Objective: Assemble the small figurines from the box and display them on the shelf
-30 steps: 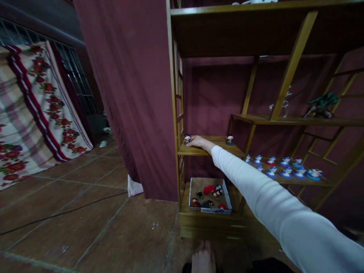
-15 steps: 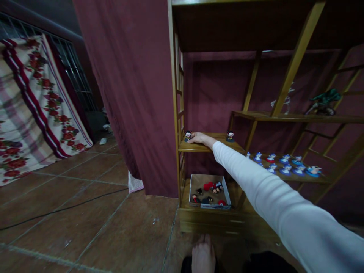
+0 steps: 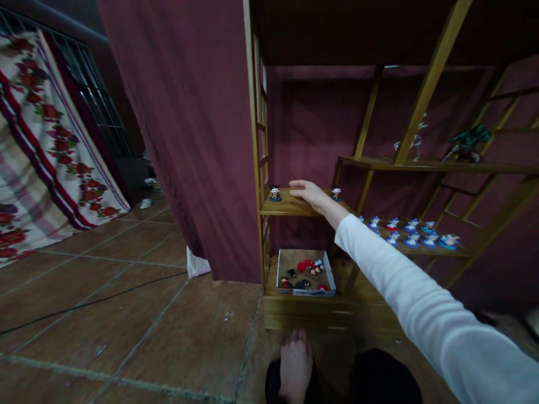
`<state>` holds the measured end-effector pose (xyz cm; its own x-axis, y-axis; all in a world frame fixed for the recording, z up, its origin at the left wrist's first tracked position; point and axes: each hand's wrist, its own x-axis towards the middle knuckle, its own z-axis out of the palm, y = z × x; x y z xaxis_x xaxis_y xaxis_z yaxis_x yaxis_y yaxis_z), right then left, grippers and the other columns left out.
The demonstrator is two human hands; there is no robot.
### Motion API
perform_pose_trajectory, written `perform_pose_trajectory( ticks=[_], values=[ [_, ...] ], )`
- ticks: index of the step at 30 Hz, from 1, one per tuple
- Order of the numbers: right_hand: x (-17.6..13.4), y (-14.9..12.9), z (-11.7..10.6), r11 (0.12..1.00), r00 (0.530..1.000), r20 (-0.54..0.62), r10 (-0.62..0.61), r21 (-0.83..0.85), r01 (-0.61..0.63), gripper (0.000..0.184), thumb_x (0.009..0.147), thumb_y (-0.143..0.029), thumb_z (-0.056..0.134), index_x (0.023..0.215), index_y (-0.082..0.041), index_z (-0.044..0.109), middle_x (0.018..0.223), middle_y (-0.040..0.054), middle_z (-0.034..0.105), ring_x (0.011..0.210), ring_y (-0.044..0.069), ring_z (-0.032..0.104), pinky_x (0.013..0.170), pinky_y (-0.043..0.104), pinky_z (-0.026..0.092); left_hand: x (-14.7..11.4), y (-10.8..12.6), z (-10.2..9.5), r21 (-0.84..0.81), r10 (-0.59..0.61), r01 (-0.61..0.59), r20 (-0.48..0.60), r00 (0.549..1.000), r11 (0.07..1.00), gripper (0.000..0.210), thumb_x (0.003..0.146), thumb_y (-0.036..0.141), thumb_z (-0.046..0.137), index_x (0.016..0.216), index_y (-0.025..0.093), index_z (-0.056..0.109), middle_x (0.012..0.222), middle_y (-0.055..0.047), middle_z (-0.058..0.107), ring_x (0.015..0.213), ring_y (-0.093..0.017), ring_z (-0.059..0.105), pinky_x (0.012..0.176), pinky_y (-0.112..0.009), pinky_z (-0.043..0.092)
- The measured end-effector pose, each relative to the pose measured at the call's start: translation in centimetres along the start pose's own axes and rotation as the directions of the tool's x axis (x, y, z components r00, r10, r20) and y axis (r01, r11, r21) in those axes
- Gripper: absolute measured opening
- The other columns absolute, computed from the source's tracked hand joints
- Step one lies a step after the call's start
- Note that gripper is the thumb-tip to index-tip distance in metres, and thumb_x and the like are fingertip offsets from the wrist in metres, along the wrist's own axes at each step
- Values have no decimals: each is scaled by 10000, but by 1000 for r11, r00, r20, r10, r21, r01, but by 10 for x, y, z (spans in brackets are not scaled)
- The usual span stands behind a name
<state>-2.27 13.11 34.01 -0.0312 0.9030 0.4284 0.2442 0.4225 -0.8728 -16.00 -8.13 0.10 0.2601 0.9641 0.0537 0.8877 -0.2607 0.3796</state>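
Your right hand (image 3: 310,193), grip wide, is over the shelf (image 3: 290,209), between left-edge doll (image 3: 275,193) and right-corner doll (image 3: 336,193). Your left hand's (image 3: 296,359) grip is indiscernible.

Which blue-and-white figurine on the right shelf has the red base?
The back-row figurine, third visible from the left. Its base is red; the neighbours' bases look blue.
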Motion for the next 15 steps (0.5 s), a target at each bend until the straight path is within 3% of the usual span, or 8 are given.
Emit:
perform_pose_trajectory(
  ticks=[2, 5, 7, 10, 13, 15],
  values=[
    [-49, -5, -18, 995, 996, 39, -76, 62, 73, 369, 702, -258, 660, 1063, -190, 629, 1142, 60, 634, 1014, 148, 575, 975, 334, 384, -1, 1, -2, -3, 14, -14, -4, 1000, 1000, 274, 877, 104, 337, 983, 175, 580, 896, -73, 619, 822, -167, 607, 689, -255, 398],
    [-137, 13, -40, 993, 988, 155, 23, 111, -41, 376, 720, -346, 657, 1075, -223, 641, 1163, 58, 634, 1070, 183, 567, 990, 360, 383, -3, 7, -1, -13, 35, -35, -11, 999, 999, 250, 859, 88, 372, 976, 169, 578, 922, -77, 618, 826, -169, 604, 712, -262, 399],
    [-193, 47, -48, 975, 970, 166, 177, 108, -196, 378, 725, -401, 646, 1064, -232, 650, 1114, 60, 659, 1035, 198, 591, 958, 370, 414, -4, 12, 2, -53, 43, -44, -22, 999, 998, 251, 838, 72, 397, 975, 171, 582, 949, -78, 620, 836, -167, 604, 731, -261, 401],
    [-258, 120, -54, 918, 914, 108, 391, 23, -395, 384, 697, -432, 655, 1001, -199, 676, 1037, 82, 686, 966, 221, 619, 905, 388, 449, 1, 20, 8, -178, 16, -26, -54, 998, 984, 266, 837, 84, 396, 972, 190, 600, 959, -71, 630, 832, -160, 608, 732, -256, 408],
    [-290, 188, -57, 879, 880, -19, 474, -42, -474, 362, 637, -431, 678, 893, -175, 700, 926, 87, 707, 889, 234, 639, 865, 404, 473, 23, 26, 11, -415, -75, 19, -119, 990, 910, 262, 839, 140, 418, 978, 216, 627, 975, -67, 645, 810, -163, 615, 724, -268, 427],
    [-295, 221, -59, 873, 874, -52, 484, -41, -486, 330, 633, -406, 665, 868, -177, 698, 899, 82, 709, 868, 229, 645, 856, 404, 482, 48, 30, 10, -639, -187, 46, -155, 970, 768, 220, 807, 169, 469, 931, 197, 649, 941, -72, 659, 802, -171, 620, 736, -285, 445]
  ],
)
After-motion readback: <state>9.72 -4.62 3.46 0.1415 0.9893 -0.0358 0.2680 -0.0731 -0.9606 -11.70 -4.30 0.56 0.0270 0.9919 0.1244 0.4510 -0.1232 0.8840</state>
